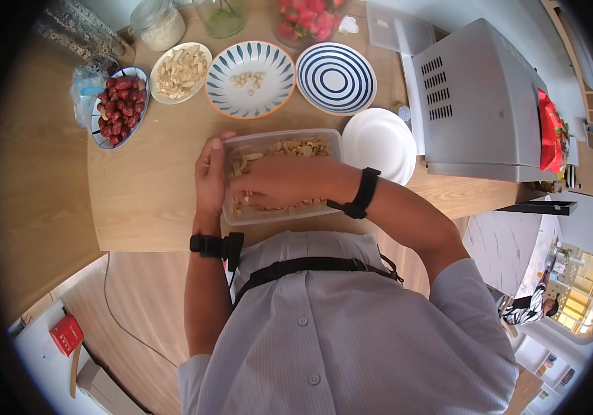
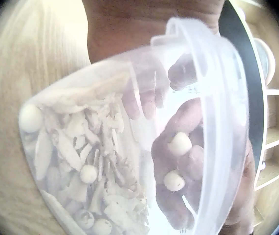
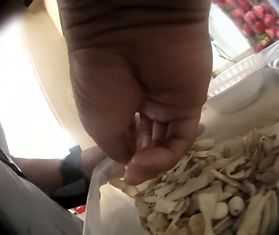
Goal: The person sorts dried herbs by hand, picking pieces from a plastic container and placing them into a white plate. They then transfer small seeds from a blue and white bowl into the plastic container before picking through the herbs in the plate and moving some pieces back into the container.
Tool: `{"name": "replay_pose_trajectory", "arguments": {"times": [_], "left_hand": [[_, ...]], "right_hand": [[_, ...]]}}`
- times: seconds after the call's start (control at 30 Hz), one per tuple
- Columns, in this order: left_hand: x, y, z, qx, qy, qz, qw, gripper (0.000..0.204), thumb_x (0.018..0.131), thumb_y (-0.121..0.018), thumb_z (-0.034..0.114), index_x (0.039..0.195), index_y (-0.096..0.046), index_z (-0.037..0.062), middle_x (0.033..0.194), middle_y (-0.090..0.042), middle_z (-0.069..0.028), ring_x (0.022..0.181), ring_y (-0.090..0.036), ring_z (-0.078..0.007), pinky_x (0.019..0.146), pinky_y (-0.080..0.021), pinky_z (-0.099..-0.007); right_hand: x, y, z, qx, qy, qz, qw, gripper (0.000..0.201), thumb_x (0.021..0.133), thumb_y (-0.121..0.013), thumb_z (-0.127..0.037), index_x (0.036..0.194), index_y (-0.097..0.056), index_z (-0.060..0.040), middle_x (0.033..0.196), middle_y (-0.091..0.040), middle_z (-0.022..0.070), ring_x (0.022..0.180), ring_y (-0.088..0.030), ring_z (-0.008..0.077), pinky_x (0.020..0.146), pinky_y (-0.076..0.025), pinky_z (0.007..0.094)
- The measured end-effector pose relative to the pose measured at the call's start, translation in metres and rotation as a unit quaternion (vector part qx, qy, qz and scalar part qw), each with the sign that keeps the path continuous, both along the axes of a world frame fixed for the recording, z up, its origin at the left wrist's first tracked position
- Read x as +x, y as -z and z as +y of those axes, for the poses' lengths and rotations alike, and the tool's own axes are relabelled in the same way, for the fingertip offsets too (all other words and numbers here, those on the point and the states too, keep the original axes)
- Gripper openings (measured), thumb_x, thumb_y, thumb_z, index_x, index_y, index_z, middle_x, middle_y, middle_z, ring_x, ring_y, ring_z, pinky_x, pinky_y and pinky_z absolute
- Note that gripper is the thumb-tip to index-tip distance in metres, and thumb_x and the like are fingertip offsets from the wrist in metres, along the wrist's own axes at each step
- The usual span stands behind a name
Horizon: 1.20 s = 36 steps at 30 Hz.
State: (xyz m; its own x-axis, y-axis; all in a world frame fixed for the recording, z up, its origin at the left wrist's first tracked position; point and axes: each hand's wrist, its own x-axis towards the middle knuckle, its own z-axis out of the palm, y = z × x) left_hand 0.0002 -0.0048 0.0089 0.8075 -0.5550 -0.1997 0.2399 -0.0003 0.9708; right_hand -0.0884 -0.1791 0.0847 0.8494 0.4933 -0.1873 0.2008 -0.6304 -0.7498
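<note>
Your left hand (image 1: 210, 173) holds the left side of the clear plastic container (image 1: 241, 218), bracing it on the wooden surface (image 1: 148, 187). Your right hand (image 1: 277, 181) is inside that container, fingers curled in, not wide. Left wrist view, through the plastic: two round white seeds (image 2: 180, 144) sit against your right-hand fingers. How firmly they're held, can't tell.

Container sits right in front of your body, near the front edge of the surface. It holds a loose heap of pale dried slices (image 3: 198, 186), with more round white seeds mixed in, some up against the wall nearest your left wrist.

Just beyond the container, a row of dishes. Orange-rimmed plate with blue-green strokes (image 1: 222, 93) has a small group of pale pieces (image 1: 248, 81) in its middle. Left of it, a plate (image 1: 155, 88) heaped with pale slices; further left, an oval blue-rimmed dish (image 1: 144, 104) of red dates (image 1: 120, 107). To the right, a plate with blue rings (image 1: 336, 78), and just beside your container a plain white plate (image 1: 379, 146), tucked partly behind your right forearm.

Far edge: jar of whitish grains (image 1: 159, 29), clear glass jar (image 1: 222, 17) with something green, strawberries (image 1: 310, 21) in a clear box. On your right, a grey vented appliance (image 1: 483, 111), red packet (image 1: 551, 131) by its far side.
</note>
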Motion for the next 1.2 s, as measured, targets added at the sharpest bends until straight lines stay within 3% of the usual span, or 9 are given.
{"name": "replay_pose_trajectory", "arguments": {"times": [0.23,0.33,0.53,0.73,0.83,0.93,1.03,1.07,1.2], "left_hand": [[-0.003,0.000,-0.002,-0.013,-0.012,0.004,1.000,0.044,0.114,-0.045,0.037,0.125,-0.066,0.0003,0.112,-0.071,-0.0051,0.103,-0.064,-0.0120,0.094,-0.051,-0.0293],[-0.003,0.000,-0.004,-0.016,-0.016,0.005,1.000,0.043,0.114,-0.045,0.036,0.125,-0.066,0.0004,0.111,-0.071,-0.0050,0.101,-0.064,-0.0114,0.093,-0.052,-0.0289],[-0.003,-0.001,-0.003,-0.017,-0.009,0.016,1.000,0.044,0.113,-0.045,0.037,0.127,-0.065,0.0001,0.115,-0.071,-0.0069,0.106,-0.065,-0.0141,0.097,-0.051,-0.0303],[-0.004,0.003,-0.004,-0.019,-0.017,-0.002,1.000,0.043,0.113,-0.045,0.036,0.125,-0.066,0.0006,0.111,-0.071,-0.0052,0.103,-0.064,-0.0121,0.095,-0.051,-0.0294],[-0.004,0.000,-0.005,-0.015,-0.021,-0.005,1.000,0.043,0.113,-0.045,0.037,0.124,-0.067,0.0008,0.109,-0.071,-0.0048,0.102,-0.063,-0.0113,0.094,-0.051,-0.0292],[-0.002,0.000,-0.004,-0.003,-0.018,-0.017,1.000,0.044,0.113,-0.045,0.037,0.123,-0.068,0.0006,0.109,-0.071,-0.0048,0.102,-0.063,-0.0113,0.095,-0.051,-0.0292],[-0.004,0.000,-0.003,-0.003,-0.020,-0.011,1.000,0.044,0.113,-0.045,0.037,0.123,-0.068,0.0006,0.109,-0.071,-0.0044,0.102,-0.063,-0.0112,0.095,-0.050,-0.0291],[-0.004,0.000,-0.005,-0.008,-0.021,-0.007,1.000,0.044,0.113,-0.045,0.037,0.123,-0.068,0.0006,0.109,-0.071,-0.0041,0.101,-0.063,-0.0111,0.094,-0.050,-0.0291],[-0.002,0.001,-0.004,-0.014,-0.018,-0.017,1.000,0.043,0.113,-0.045,0.036,0.123,-0.068,0.0010,0.110,-0.070,-0.0039,0.102,-0.062,-0.0108,0.094,-0.051,-0.0286]], "right_hand": [[0.020,-0.022,-0.053,0.145,0.197,0.013,0.970,0.017,0.095,-0.063,-0.006,0.111,-0.065,-0.0060,0.078,-0.070,0.0101,0.073,-0.072,0.0215,0.066,-0.054,0.0368],[0.045,-0.012,-0.077,0.091,0.254,-0.050,0.962,0.017,0.094,-0.065,-0.003,0.111,-0.064,-0.0030,0.075,-0.071,0.0107,0.068,-0.072,0.0161,0.062,-0.054,0.0324],[0.075,0.029,-0.093,-0.081,0.303,-0.172,0.934,0.025,0.093,-0.067,-0.006,0.118,-0.066,-0.0023,0.078,-0.074,0.0109,0.072,-0.074,0.0219,0.068,-0.057,0.0347],[0.066,0.034,-0.095,0.035,0.339,-0.205,0.918,0.033,0.090,-0.070,-0.002,0.122,-0.066,-0.0022,0.089,-0.074,0.0129,0.079,-0.074,0.0251,0.073,-0.058,0.0356],[0.061,0.035,-0.092,-0.010,0.382,-0.292,0.877,0.029,0.090,-0.071,-0.002,0.118,-0.067,-0.0016,0.093,-0.073,0.0123,0.076,-0.071,0.0219,0.072,-0.058,0.0356],[0.038,-0.004,-0.074,0.087,0.404,-0.221,0.884,0.018,0.088,-0.069,-0.002,0.106,-0.069,-0.0034,0.084,-0.071,0.0141,0.076,-0.070,0.0327,0.071,-0.055,0.0400],[0.012,-0.018,-0.062,0.075,0.268,-0.174,0.945,0.019,0.090,-0.069,0.000,0.108,-0.071,-0.0049,0.093,-0.071,0.0103,0.073,-0.067,0.0250,0.071,-0.055,0.0365],[0.006,-0.013,-0.055,0.068,0.203,-0.220,0.952,0.014,0.092,-0.068,-0.004,0.105,-0.070,-0.0056,0.092,-0.070,0.0114,0.076,-0.067,0.0311,0.070,-0.054,0.0398],[-0.013,-0.002,-0.027,-0.026,0.019,-0.093,0.995,0.010,0.090,-0.066,-0.011,0.098,-0.071,-0.0053,0.093,-0.071,0.0132,0.081,-0.068,0.0356,0.070,-0.054,0.0451]]}}
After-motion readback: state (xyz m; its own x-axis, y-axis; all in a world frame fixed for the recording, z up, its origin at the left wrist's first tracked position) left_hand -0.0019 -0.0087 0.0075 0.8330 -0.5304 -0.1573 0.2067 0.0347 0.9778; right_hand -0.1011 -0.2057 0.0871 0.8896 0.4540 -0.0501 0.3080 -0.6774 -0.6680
